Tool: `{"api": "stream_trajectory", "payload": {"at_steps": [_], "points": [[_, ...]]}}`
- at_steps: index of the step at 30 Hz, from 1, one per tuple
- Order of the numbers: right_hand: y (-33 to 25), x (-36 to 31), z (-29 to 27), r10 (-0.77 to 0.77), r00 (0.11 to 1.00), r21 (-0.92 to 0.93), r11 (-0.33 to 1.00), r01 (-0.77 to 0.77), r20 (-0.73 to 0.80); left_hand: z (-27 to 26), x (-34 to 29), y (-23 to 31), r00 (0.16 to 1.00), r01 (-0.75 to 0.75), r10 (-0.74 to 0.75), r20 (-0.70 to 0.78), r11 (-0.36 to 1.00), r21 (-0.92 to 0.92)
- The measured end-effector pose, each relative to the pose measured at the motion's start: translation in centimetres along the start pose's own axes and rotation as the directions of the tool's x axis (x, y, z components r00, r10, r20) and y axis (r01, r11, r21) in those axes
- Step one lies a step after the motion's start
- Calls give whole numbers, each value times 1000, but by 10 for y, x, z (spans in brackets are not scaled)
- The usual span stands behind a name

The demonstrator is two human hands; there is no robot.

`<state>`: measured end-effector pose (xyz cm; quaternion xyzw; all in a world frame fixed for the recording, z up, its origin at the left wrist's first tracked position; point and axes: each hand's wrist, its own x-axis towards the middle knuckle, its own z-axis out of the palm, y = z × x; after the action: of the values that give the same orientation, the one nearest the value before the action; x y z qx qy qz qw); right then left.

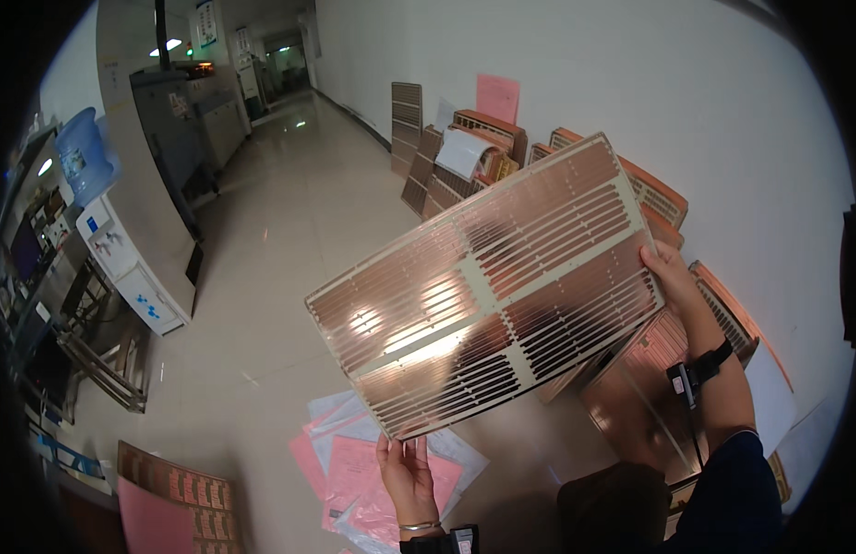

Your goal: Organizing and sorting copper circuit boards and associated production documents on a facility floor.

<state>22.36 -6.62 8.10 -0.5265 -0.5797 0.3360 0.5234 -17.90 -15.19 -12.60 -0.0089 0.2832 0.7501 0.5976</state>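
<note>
A large rectangular copper-clad circuit board panel [493, 291] is held up tilted in front of me, its shiny face carrying rows of dark slots and pale dividing bands. My left hand [409, 480] pinches its lower edge near the bottom left corner. At the right short edge, my right hand [670, 272] grips the panel, with some fingers hidden behind it. Below the panel, pink and white paper sheets and clear plastic bags [354, 471] lie in a loose pile on the floor.
Stacks of similar copper panels [474, 138] lean along the white wall [613, 65], with more panels [640, 379] beside my right forearm. Another panel stack [211, 503] with a pink sheet stands at lower left. A water dispenser [137, 268] stands left, beside a corridor.
</note>
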Motion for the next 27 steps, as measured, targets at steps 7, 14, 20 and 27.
{"api": "stream_trajectory", "payload": {"at_steps": [7, 14, 20, 27], "points": [[7, 4, -1, -14, 1000, 67, 998, 13, 15, 2, 4, -3, 1000, -22, 22, -5, 1000, -12], [7, 2, 0, -38, 999, 64, 997, 36, 28, 1, 4, -5, 1000, -24, 24, -5, 999, -37], [11, 1, -3, -25, 999, 82, 996, 23, 29, -2, 4, -7, 1000, -19, 19, -4, 999, -32], [9, 1, 0, -36, 999, 71, 997, 36, -2, -1, 4, -7, 1000, -20, 20, 12, 1000, -23]]}}
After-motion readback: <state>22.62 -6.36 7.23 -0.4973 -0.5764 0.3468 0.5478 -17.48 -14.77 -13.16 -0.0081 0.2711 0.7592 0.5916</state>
